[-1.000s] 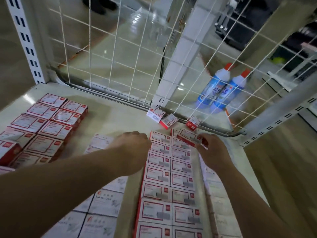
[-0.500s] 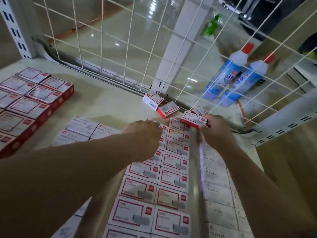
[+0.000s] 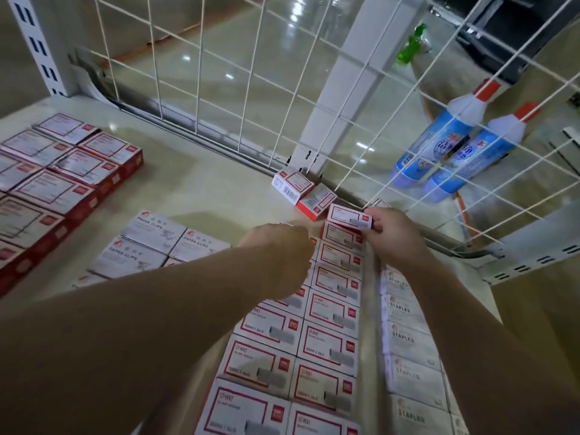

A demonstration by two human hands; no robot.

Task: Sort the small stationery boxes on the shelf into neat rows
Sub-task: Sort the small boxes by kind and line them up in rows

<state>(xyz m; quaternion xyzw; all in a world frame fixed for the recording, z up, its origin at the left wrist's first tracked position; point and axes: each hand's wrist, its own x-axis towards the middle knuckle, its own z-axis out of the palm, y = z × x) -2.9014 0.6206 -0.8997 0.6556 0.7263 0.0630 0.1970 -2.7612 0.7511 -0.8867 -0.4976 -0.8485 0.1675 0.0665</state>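
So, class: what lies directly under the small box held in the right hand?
Under the held box, pinched by the right hand, the far end of the red-bordered box rows shows. The hand covers the shelf just right of it.

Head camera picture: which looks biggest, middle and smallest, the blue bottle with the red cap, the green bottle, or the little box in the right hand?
1. Blue bottle
2. Box in the right hand
3. Green bottle

The green bottle is farther away behind the wire grid, so its real size is unsure.
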